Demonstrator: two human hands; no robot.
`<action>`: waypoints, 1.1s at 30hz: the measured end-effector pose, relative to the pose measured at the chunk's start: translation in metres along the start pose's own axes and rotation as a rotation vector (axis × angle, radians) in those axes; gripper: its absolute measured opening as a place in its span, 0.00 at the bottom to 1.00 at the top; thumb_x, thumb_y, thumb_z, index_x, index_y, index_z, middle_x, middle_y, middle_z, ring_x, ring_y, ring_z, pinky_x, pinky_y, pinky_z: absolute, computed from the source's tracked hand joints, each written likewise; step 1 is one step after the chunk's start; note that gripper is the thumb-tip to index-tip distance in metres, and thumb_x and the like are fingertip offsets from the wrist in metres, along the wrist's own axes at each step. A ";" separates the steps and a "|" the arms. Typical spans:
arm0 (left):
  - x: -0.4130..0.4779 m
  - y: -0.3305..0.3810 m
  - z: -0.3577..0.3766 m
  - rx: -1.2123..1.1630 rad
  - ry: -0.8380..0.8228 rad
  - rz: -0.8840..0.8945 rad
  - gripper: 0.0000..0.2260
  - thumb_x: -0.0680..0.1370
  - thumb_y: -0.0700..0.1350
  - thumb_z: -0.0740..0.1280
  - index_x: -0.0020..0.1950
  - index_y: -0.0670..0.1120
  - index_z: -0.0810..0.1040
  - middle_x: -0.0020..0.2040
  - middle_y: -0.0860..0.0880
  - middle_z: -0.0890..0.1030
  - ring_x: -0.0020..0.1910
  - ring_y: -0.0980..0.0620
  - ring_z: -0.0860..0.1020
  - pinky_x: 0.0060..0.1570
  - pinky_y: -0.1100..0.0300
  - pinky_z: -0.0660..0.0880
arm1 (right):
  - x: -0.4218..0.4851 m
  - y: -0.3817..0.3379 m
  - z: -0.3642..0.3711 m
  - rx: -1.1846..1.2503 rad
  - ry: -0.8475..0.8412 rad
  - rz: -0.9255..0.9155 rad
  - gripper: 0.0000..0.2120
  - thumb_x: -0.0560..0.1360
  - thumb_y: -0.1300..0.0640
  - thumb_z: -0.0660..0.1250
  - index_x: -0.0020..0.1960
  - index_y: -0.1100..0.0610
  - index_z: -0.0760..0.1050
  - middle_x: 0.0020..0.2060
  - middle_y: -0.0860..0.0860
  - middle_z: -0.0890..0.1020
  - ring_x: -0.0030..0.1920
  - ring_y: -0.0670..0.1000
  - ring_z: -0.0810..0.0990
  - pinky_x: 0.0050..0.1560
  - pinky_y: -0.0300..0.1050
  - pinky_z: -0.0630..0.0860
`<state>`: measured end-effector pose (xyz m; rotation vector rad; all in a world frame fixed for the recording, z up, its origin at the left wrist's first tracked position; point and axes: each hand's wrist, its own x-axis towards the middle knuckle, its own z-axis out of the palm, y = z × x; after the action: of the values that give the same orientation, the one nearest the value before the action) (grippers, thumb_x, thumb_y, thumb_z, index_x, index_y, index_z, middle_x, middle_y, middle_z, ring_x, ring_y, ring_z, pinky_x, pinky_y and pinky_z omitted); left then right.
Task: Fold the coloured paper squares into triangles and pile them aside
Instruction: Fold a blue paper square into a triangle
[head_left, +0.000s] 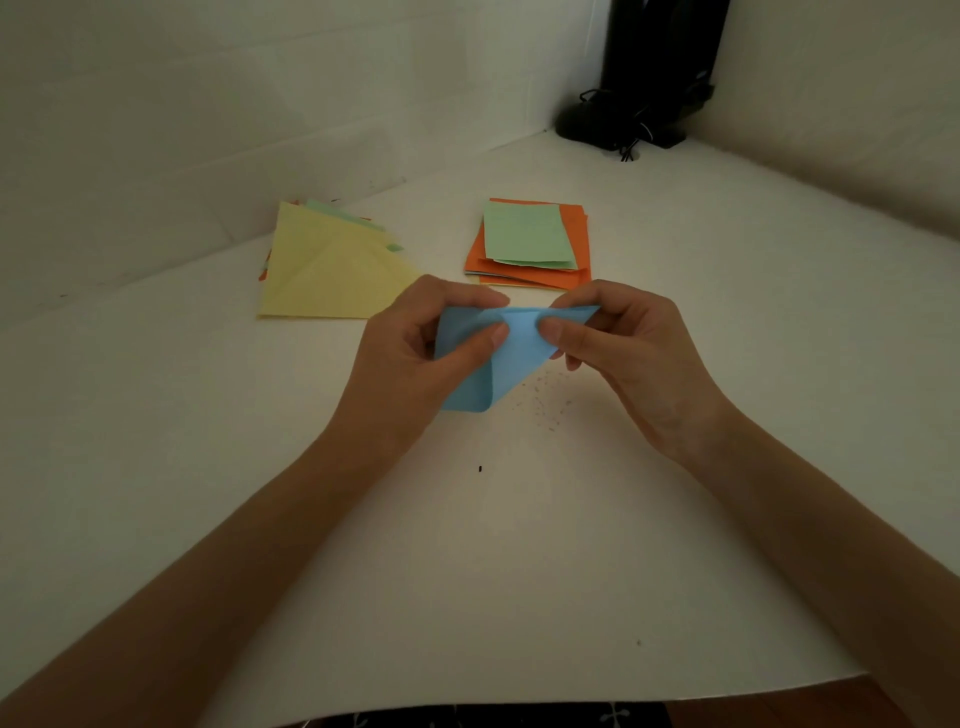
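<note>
Far left on the white table (467, 571), there's the pile of folded triangles (332, 270), a yellow one on top with green and orange edges peeking out behind it. Next along, the left hand (410, 364) is pinching the blue paper square (511, 358): thumb laid across its near face, fingers curled over the top edge behind it. The blue sheet hangs between both hands, doubled over in a soft, uncreased loop with a rounded bend at the bottom; whether that bend touches the table is hard to tell. Just behind it sits the stack of unfolded squares (530, 244), green on top of orange. Then the right hand (628, 353), thumb pressed on the near face beside the left thumb, fingers curled behind the sheet's right corner. Back in the corner stands a black stand (654, 78).
</note>
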<state>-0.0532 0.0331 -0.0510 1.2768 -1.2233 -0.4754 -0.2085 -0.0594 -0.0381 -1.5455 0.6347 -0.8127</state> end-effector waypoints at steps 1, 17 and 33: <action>0.000 -0.001 -0.001 0.031 0.001 0.033 0.07 0.73 0.47 0.70 0.49 0.56 0.77 0.46 0.59 0.79 0.46 0.60 0.78 0.40 0.68 0.74 | 0.000 0.000 0.000 0.001 0.001 0.000 0.03 0.72 0.64 0.69 0.43 0.58 0.78 0.31 0.45 0.80 0.33 0.44 0.77 0.35 0.36 0.74; 0.005 -0.002 -0.001 -0.002 0.047 -0.006 0.04 0.71 0.45 0.69 0.42 0.55 0.79 0.40 0.63 0.81 0.43 0.62 0.78 0.44 0.67 0.74 | -0.001 -0.002 0.003 -0.011 0.018 0.018 0.03 0.73 0.64 0.68 0.44 0.58 0.79 0.32 0.46 0.81 0.33 0.44 0.78 0.36 0.37 0.74; 0.010 -0.003 -0.010 0.019 0.061 -0.035 0.06 0.71 0.42 0.71 0.41 0.53 0.79 0.38 0.63 0.81 0.40 0.64 0.77 0.42 0.70 0.72 | -0.001 -0.005 -0.002 0.193 -0.004 0.119 0.06 0.70 0.59 0.67 0.45 0.58 0.82 0.34 0.52 0.84 0.35 0.48 0.82 0.34 0.36 0.75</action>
<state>-0.0403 0.0281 -0.0478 1.3218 -1.1585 -0.4476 -0.2113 -0.0595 -0.0331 -1.3216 0.6211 -0.7576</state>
